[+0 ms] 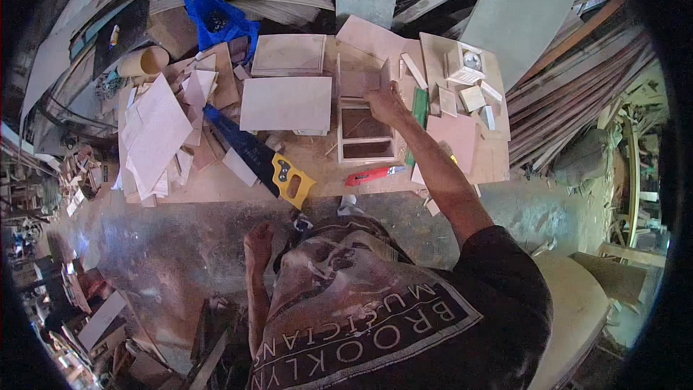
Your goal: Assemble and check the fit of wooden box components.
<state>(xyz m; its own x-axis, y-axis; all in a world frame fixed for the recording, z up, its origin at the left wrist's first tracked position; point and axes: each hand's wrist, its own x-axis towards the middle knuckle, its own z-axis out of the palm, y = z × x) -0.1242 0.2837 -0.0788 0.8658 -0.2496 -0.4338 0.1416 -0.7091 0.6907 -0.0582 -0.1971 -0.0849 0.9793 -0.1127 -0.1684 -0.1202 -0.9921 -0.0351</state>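
A narrow wooden box frame (343, 126) with open compartments lies on the workbench in front of me. My right hand (388, 105) reaches across it, fingers closed at the right side near its middle divider. The fingers hide exactly which part they pinch. A thin upright panel stands just beyond them. My left hand (258, 238) hangs curled below the bench's near edge, apart from everything on it, and no object shows in it. Near the frame lie a red utility knife (369, 175), a green strip (419, 107) and a handsaw with a yellow handle (290, 179).
Two pale box shapes, one nearer (286, 104) and one farther (289, 55), sit left of the frame. Board offcuts (155, 133) pile at the workbench's (325, 186) left. A small wooden box (464, 62) and blocks lie right. A blue bag (216, 18) is behind.
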